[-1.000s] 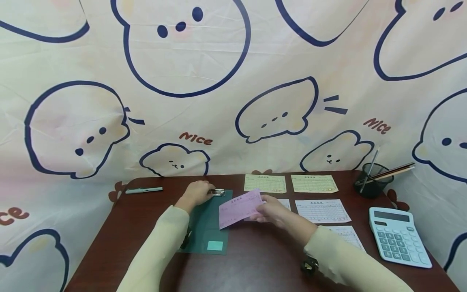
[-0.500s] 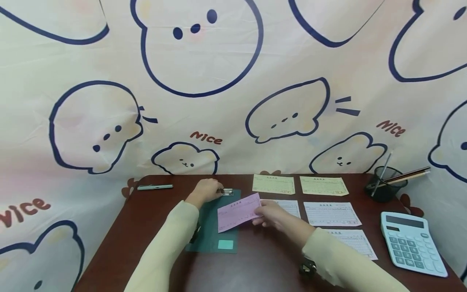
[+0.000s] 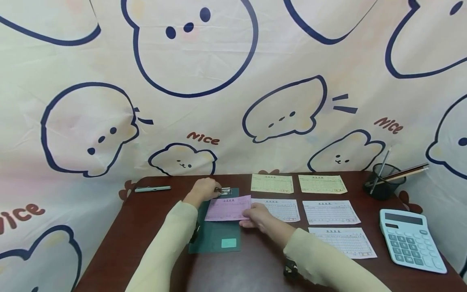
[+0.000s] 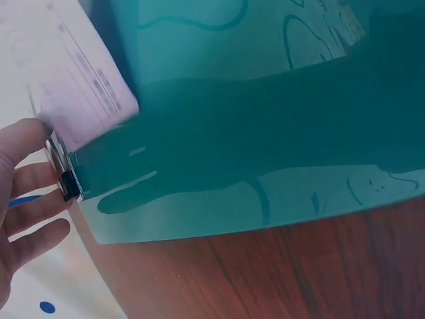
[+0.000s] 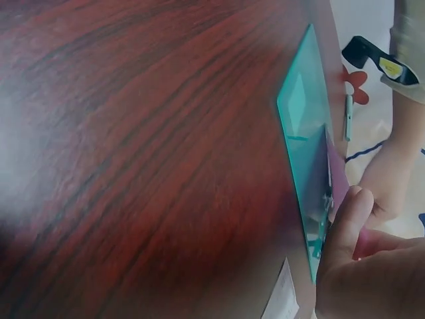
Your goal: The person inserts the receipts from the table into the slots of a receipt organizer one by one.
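A teal clipboard (image 3: 209, 239) lies on the dark wooden table, its metal clip (image 3: 226, 191) at the far end. My left hand (image 3: 203, 190) pinches that clip; the left wrist view shows the thumb (image 4: 26, 136) on one side and fingers on the other. My right hand (image 3: 260, 215) pinches the right edge of a pink printed form (image 3: 227, 208). This form is over the upper part of the board, its far edge just below the clip. In the left wrist view a corner of the pink form (image 4: 86, 93) reaches the clip. Whether it is under the clip, I cannot tell.
Two yellowish forms (image 3: 272, 183) and several white forms (image 3: 331, 212) lie in rows to the right. A light blue calculator (image 3: 412, 241) and a black mesh pen cup (image 3: 383, 184) stand at the right side. A pen (image 3: 153, 189) lies at the far left. A printed cloth hangs behind.
My right hand has brought the pink form leftward over the clipboard and levelled it, closer to the clip. My left hand stays at the clip. The head view has shifted slightly.
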A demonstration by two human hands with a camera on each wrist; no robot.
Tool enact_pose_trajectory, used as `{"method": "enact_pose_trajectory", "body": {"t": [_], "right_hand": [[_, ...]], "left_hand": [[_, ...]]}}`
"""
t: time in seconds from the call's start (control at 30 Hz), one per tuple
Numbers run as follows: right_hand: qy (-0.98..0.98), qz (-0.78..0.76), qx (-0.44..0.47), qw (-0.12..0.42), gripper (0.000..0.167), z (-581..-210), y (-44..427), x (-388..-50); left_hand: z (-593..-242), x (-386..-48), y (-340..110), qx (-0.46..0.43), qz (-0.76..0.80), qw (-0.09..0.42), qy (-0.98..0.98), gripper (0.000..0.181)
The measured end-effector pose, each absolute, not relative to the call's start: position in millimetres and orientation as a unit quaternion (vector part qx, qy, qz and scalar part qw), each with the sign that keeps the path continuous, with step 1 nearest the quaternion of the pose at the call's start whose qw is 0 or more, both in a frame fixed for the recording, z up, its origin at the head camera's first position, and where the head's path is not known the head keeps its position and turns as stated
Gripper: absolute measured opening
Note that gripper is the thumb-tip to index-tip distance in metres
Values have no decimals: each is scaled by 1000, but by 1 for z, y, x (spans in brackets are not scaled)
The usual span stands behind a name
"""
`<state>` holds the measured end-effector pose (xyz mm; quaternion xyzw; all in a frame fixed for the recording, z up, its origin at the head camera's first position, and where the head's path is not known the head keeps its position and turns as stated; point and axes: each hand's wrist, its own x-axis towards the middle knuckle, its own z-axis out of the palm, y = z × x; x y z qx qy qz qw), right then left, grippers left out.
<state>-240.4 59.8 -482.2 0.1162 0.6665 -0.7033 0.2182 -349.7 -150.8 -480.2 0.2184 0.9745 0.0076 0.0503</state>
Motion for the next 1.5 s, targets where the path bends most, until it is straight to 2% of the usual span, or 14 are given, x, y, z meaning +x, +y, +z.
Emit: {"method": "enact_pose_trajectory", "body": {"t": [0.23,0.6,0.8,1.5], "right_hand": [[683,-687,123,215,11,-485,47,-245],[690,-672,155,220,24,-484,39,-255],[725,-635,159,215,20,-479,38,-258],[717,-647,149,215,19,-479,34,-267]], "left_hand": [[-478,-351,-151,220,10,61,973,19],[-469,-353,-146,241,17,67,968,17],[-467,-357,-145,254,16,64,965,14],[-471,-357,-148,230,56,116,965,8]]}}
